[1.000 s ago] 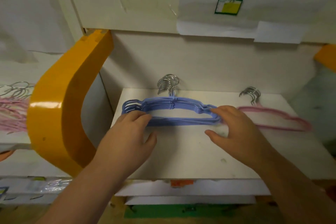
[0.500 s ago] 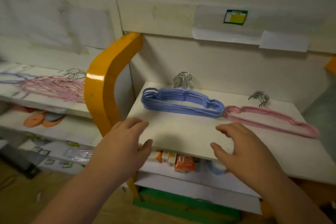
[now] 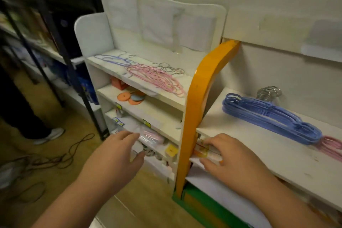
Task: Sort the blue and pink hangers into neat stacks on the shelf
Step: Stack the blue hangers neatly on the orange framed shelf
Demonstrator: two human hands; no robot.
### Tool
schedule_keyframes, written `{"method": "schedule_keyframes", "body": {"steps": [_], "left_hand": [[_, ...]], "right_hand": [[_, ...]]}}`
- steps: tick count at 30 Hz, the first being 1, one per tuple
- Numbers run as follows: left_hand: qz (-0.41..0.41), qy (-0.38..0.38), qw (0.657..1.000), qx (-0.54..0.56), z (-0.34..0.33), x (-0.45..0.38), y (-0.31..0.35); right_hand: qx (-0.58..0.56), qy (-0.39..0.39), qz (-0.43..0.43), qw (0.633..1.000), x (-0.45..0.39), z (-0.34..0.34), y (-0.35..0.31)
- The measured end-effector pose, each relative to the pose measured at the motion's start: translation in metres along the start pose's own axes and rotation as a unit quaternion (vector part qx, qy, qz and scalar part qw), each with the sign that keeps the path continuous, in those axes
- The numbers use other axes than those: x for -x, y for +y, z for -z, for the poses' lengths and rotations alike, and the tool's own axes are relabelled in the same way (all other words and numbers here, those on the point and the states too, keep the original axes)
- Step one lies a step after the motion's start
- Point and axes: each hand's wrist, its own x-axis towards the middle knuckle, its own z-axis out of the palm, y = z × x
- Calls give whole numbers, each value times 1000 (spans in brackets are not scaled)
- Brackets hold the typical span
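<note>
A neat stack of blue hangers [image 3: 272, 116] lies on the right white shelf [image 3: 259, 146], metal hooks toward the wall. Pink hangers [image 3: 331, 145] lie just right of it, partly cut off by the frame edge. On the left unit's top shelf [image 3: 148, 87] sits a loose pile of pink hangers [image 3: 157, 77], with a few blue hangers [image 3: 112, 59] behind it. My left hand [image 3: 112, 157] hovers empty in front of the left unit's lower shelves, fingers relaxed. My right hand [image 3: 229, 161] hangs below the right shelf's front edge, holding nothing.
A curved orange panel [image 3: 199, 102] divides the two shelf units. Lower left shelves hold orange discs [image 3: 129, 97] and packaged goods. A dark metal rack [image 3: 61, 42] stands at left, with cables [image 3: 55, 159] on the wooden floor and a person's shoe [image 3: 50, 135] beside them.
Both hands have let go of the blue stack and pulled back off the right shelf. My view has swung left, bringing the left unit and its mixed hangers into sight.
</note>
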Motion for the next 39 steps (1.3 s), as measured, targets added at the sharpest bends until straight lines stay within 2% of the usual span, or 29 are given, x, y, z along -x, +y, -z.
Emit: {"method": "schedule_keyframes", "body": {"steps": [8,16,22,32,39], "left_hand": [[55,38,998,4,34,-33,-137],[33,49,998,24,53,-101,-226],[4,24,998,53,37,-169,-260],[-34,-14,999,10,24,-327,-308],[-68,-46,996,25,6,-417,-343]], "right_hand": [[17,16,49,999,-117,-38,-112],[9,29,39,999,-207,-64,-176],[-2,-2,11,1000,-271,-81,-175],[-54,36,1,998,-432,-95,-159],[-75,43,-31,996,-516,-98,-160]]}}
